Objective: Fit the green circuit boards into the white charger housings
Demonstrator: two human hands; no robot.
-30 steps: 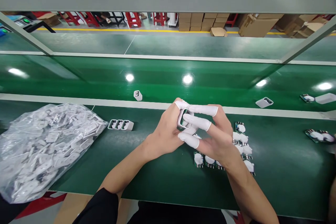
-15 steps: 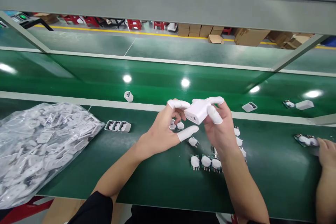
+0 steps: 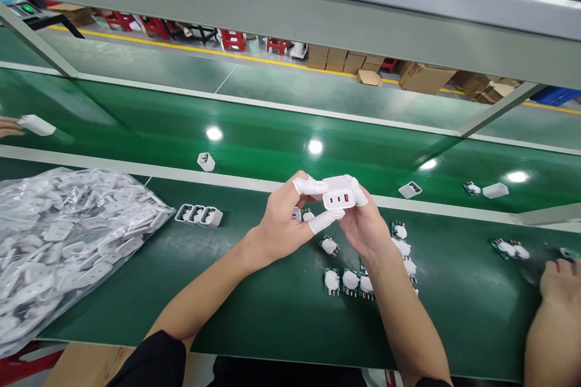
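Observation:
A white charger (image 3: 339,199) is held up over the bench, its port end, with two small slots and a red-lined one, turned towards me. My left hand (image 3: 288,211), in white finger cots, grips its left side between thumb and finger. My right hand (image 3: 367,224), also in finger cots, is closed on the right and rear of it; some fingers are hidden. Beneath lie circuit boards with white round pads, among them a single board (image 3: 329,245) and a row with a front board (image 3: 331,281). A housing (image 3: 296,213) is partly covered by my left hand.
Open-ended chargers (image 3: 198,215) stand left of my hands, beside a clear bag of white plastic parts (image 3: 68,242). On the green belt lie housings (image 3: 410,190). A co-worker's hand (image 3: 563,284) is at right; another person's hand (image 3: 9,127) holds a housing at left.
The charger has turned so its ports face me, and my left thumb and finger have closed on it. Another person's hand with a housing has appeared at far left. The view has shifted slightly.

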